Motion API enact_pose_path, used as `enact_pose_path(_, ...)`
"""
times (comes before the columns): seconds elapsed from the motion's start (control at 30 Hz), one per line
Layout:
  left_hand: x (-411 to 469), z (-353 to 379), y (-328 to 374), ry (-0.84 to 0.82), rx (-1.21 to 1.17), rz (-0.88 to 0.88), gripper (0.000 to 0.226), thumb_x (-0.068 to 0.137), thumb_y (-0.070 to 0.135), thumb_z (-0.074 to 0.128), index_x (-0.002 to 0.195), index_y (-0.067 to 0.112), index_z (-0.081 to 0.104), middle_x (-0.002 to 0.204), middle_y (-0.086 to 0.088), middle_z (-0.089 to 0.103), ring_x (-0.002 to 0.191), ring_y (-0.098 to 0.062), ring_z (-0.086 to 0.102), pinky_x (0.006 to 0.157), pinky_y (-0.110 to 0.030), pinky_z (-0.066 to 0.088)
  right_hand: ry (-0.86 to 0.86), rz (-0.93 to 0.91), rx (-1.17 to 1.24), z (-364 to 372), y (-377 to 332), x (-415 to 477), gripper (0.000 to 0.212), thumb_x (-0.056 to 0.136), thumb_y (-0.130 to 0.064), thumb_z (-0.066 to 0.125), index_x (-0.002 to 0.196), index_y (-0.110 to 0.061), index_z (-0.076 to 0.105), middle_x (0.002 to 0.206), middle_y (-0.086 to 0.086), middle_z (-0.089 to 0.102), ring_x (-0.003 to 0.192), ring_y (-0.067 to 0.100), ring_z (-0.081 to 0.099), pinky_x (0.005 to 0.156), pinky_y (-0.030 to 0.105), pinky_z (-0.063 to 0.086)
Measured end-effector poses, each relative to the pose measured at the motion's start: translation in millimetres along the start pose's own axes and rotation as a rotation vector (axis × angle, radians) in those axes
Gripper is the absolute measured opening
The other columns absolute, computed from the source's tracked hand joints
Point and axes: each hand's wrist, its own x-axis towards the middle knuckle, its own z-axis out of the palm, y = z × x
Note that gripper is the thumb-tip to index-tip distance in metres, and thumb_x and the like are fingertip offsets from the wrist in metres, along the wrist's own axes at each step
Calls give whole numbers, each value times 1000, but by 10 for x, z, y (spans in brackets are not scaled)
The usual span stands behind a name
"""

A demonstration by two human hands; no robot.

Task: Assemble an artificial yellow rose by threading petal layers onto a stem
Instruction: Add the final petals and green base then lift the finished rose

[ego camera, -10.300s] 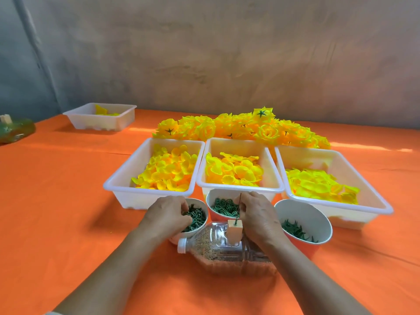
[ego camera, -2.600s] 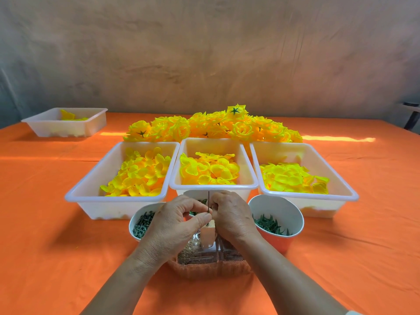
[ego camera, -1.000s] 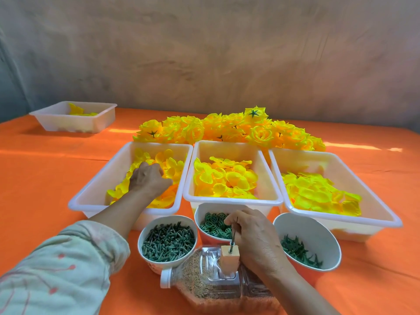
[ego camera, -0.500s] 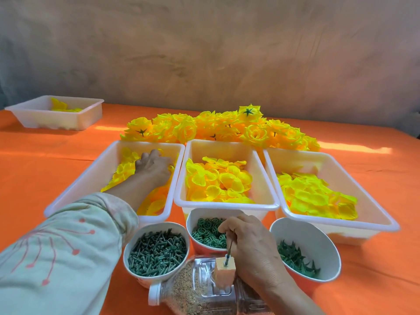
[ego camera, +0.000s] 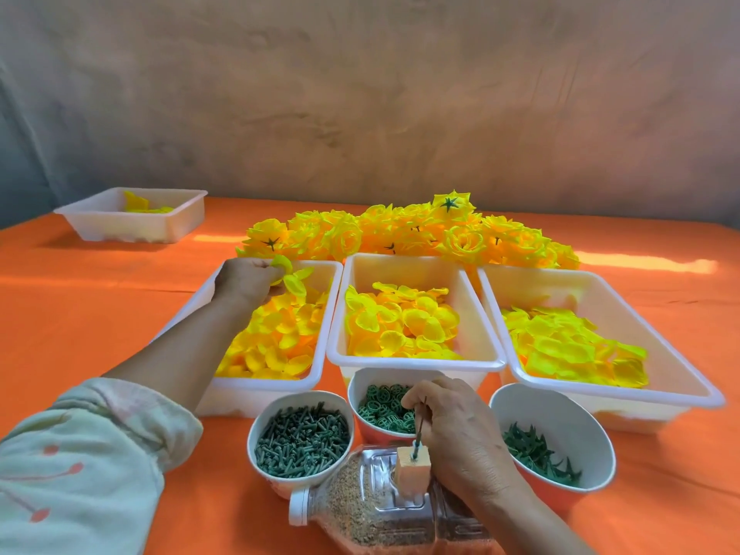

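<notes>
My left hand (ego camera: pixel 246 281) is over the far end of the left white tray (ego camera: pixel 320 378) and pinches a yellow petal layer (ego camera: pixel 289 273) lifted from the heap. My right hand (ego camera: pixel 454 430) pinches a thin metal pin (ego camera: pixel 420 428) that stands upright in a small orange block (ego camera: pixel 412 470). That block sits on a plastic bottle (ego camera: pixel 372 510) filled with grains, lying on its side. A small green stem piece sits low on the pin at the block.
Middle tray (ego camera: pixel 416 362) and right tray (ego camera: pixel 600 394) hold more yellow petals. Three cups hold green stems (ego camera: pixel 302 438), green rings (ego camera: pixel 384 406) and green calyxes (ego camera: pixel 536 454). Finished yellow roses (ego camera: pixel 412 234) pile behind the trays. A fourth tray (ego camera: pixel 132 214) stands far left on the orange tablecloth.
My left hand left the pin, reached into the left tray and now lifts a petal layer from its far end. My right hand stays on the pin.
</notes>
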Motion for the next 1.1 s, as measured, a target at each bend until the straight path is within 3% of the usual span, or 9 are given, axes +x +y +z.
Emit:
enact_pose_path(0.17, -339, 8, -5, -78, -154, -47, 9, 89, 19, 70, 82, 17, 66, 68, -2, 64, 52, -7, 63, 66, -27, 53, -14, 23, 14, -19, -26, 1, 22, 93, -19, 54, 104, -28, 71, 109, -10, 64, 104, 14, 54, 76, 23, 35)
enact_pose_path(0.3, -773, 94, 66, -156, -276, -44, 12, 92, 16, 65, 80, 17, 66, 55, 6, 63, 54, -10, 59, 67, -29, 54, -41, 59, 34, -42, -45, 12, 24, 92, -17, 53, 105, -26, 72, 112, -7, 67, 107, 16, 56, 85, 27, 42)
enact_pose_path(0.37, -1011, 154, 112, -199, -328, -38, 12, 94, 15, 63, 84, 17, 67, 61, 6, 68, 54, -7, 61, 67, -28, 55, -9, 132, 149, -95, -56, 10, 23, 91, -16, 55, 101, -26, 74, 107, -8, 70, 103, 14, 60, 85, 26, 43)
enact_pose_path(0.5, -1440, 244, 198, -261, -365, 9, 10, 95, 16, 62, 87, 16, 69, 75, -2, 71, 59, -10, 61, 66, -26, 58, -25, 327, 629, -296, -45, 34, 14, 91, -20, 61, 87, -24, 73, 81, -1, 72, 78, 17, 63, 74, 31, 46)
enact_pose_path(0.6, -1692, 295, 258, -268, -332, 94, 9, 94, 17, 63, 89, 17, 70, 85, -8, 73, 70, -16, 64, 68, -26, 57, -41, 370, 879, -491, -104, 58, 25, 92, -38, 61, 85, -18, 73, 77, -1, 71, 69, 13, 58, 65, 27, 43)
enact_pose_path(0.73, -1932, 380, 351, -241, -270, 207, 8, 93, 18, 64, 87, 18, 70, 85, -6, 74, 77, -14, 68, 73, -28, 59, -145, 390, 1004, -686, -282, 46, 50, 71, -70, 66, 79, -21, 77, 73, -4, 72, 69, 12, 61, 63, 27, 42)
enact_pose_path(0.83, -2053, 412, 390, -270, -237, 226, 8, 92, 21, 65, 90, 18, 71, 84, -2, 75, 77, -9, 69, 71, -25, 58, -193, 327, 950, -703, -389, -22, 38, 78, -56, 70, 81, -18, 73, 63, -13, 66, 60, 3, 59, 60, 22, 44)
enact_pose_path(0.97, -2142, 381, 435, -325, -336, 78, 12, 94, 24, 63, 92, 17, 72, 85, 0, 75, 74, -10, 70, 64, -23, 56, -197, 312, 1074, -680, -394, -93, 11, 86, -20, 69, 93, -14, 75, 79, -3, 72, 67, 5, 59, 61, 21, 43)
enact_pose_path(1.1, -2196, 330, 484, -365, -445, -99, 20, 94, 29, 61, 84, 17, 73, 79, -3, 75, 68, -14, 70, 57, -24, 56, -219, 291, 1149, -676, -374, -147, 9, 87, -12, 66, 86, -15, 75, 78, 0, 73, 70, 9, 61, 60, 22, 43)
